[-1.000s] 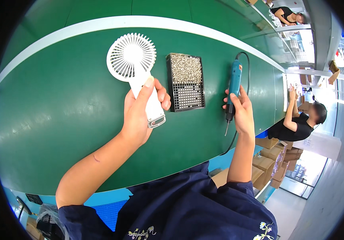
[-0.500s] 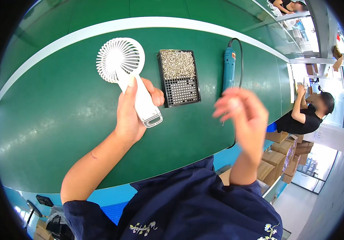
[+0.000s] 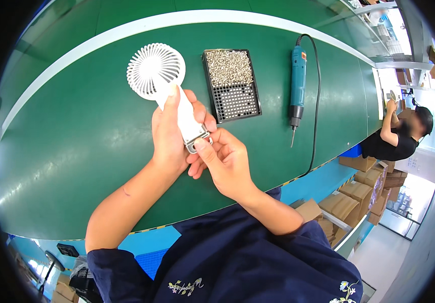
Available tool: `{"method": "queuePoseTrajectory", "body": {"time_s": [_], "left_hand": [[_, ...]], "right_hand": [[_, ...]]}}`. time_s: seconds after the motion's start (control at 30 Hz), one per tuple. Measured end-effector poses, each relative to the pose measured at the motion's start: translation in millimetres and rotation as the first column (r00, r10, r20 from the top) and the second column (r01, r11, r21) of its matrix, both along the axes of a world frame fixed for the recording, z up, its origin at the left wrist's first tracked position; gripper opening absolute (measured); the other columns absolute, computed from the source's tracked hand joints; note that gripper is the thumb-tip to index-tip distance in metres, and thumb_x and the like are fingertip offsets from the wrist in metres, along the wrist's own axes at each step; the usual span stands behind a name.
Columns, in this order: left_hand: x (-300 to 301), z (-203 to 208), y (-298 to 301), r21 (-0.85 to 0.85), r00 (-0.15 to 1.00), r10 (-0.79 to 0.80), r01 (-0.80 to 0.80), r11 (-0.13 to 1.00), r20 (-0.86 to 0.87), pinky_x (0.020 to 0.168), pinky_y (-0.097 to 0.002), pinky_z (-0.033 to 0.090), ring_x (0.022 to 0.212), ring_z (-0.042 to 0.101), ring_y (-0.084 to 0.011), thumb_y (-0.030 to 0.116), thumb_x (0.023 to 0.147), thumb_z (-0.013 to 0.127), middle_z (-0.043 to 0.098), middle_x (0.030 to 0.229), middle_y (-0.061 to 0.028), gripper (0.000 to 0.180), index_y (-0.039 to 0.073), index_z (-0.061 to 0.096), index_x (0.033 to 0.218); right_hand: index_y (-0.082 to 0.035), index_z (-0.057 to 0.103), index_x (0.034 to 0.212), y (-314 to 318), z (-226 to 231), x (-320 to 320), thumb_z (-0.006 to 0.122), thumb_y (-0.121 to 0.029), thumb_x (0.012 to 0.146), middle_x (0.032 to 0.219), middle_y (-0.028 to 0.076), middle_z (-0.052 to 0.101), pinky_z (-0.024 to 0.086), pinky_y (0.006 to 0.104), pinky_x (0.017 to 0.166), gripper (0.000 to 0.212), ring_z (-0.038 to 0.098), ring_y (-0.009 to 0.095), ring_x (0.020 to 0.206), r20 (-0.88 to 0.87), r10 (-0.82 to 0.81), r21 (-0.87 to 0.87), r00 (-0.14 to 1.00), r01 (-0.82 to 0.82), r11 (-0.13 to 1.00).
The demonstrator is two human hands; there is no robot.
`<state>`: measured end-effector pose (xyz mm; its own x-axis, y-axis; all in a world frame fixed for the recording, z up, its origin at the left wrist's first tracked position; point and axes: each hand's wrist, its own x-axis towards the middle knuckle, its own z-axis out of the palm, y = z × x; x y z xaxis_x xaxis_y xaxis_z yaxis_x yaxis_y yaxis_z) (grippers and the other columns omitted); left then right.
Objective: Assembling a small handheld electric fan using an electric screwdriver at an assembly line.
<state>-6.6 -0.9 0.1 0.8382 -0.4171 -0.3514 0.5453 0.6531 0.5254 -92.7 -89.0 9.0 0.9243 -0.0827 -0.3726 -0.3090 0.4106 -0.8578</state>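
A white handheld fan [image 3: 155,71] with a round slatted cage is tilted above the green table. My left hand [image 3: 168,136] is wrapped round its handle, the thumb lying along the front. At the handle's lower end, my right hand [image 3: 230,164] pinches the small loop between thumb and fingers. Whether a small part sits under those fingertips is hidden. Beyond my hands lies a black tray [image 3: 214,107], its far part heaped with small silvery screws [image 3: 230,68]. Its near part is a grid of holes, many of them filled. To the right lies a teal electric screwdriver [image 3: 298,81], bit toward me.
The screwdriver's black cord [image 3: 319,96] loops over the green tabletop [image 3: 71,151] and off its near edge. A white strip [image 3: 212,16] borders the far side. On the right, a person [image 3: 397,131] in black works beside cardboard boxes [image 3: 356,194].
My right hand has come left from near the screwdriver to the lower end of the fan, where its fingers have closed. The left hand keeps hold of the fan.
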Motion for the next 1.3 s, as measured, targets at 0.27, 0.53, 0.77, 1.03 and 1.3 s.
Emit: {"method": "queuePoseTrajectory", "body": {"time_s": [0.27,0.53,0.77,1.03,1.3], "left_hand": [[-0.8,2.3,2.2,0.015,0.998,-0.035,0.036,0.999,-0.05,0.042,-0.0315,0.043,0.053,0.052,-0.0197,0.039,0.097,0.046,0.05,0.065,-0.0075,0.034,0.006,0.046,0.09],[-7.0,6.1,2.0,0.031,0.996,-0.06,0.062,0.998,-0.066,0.042,-0.0313,0.041,0.052,0.05,-0.0196,0.039,0.098,0.045,0.049,0.064,-0.0075,0.033,0.006,0.045,0.09],[-36.7,3.7,9.8,0.134,0.998,0.065,-0.065,0.989,0.0,0.047,-0.0305,0.034,0.045,0.039,-0.0159,0.041,0.098,0.041,0.042,0.059,-0.0027,0.033,0.009,0.045,0.092],[-19.7,-0.8,12.7,-0.179,0.999,0.036,-0.036,0.983,-0.004,0.06,-0.0293,0.036,0.071,0.042,-0.0164,0.033,0.095,0.041,0.043,0.079,-0.0049,0.031,0.005,0.046,0.105],[-23.0,-4.6,13.2,-0.229,0.999,-0.024,0.017,0.973,-0.029,0.06,-0.0297,0.038,0.068,0.045,-0.0171,0.033,0.097,0.038,0.045,0.075,-0.0048,0.03,0.007,0.047,0.107]], "right_hand": [[0.0,0.048,0.092,5.6,-4.6,-7.5,0.053,-0.016,0.097,0.075,0.01,0.063,0.051,0.0247,0.053,0.017,0.062,0.014,0.058,0.062,-0.064,0.018,0.996,0.063,0.998],[0.0,0.048,0.093,3.3,-2.5,-14.1,0.052,-0.015,0.097,0.074,0.009,0.063,0.051,0.0241,0.055,0.017,0.062,0.013,0.059,0.04,-0.039,0.052,0.998,0.037,0.998],[0.001,0.056,0.092,-13.7,6.4,-32.5,0.056,-0.012,0.095,0.077,0.008,0.065,0.051,0.0248,0.057,0.013,0.063,0.011,0.063,-0.028,0.132,-0.144,0.991,-0.134,0.98],[0.006,0.04,0.132,-186.5,-1.4,46.1,0.066,-0.035,0.084,0.122,0.028,0.049,0.04,0.0438,0.097,0.069,0.048,0.04,0.114,0.049,-0.104,-0.994,0.993,0.038,-0.107],[-0.004,0.03,0.141,-168.2,47.2,25.2,0.052,-0.036,0.096,0.125,0.008,0.048,0.043,0.0291,0.055,0.06,0.049,0.013,0.068,0.559,-0.203,0.018,0.804,0.233,0.972]]}}
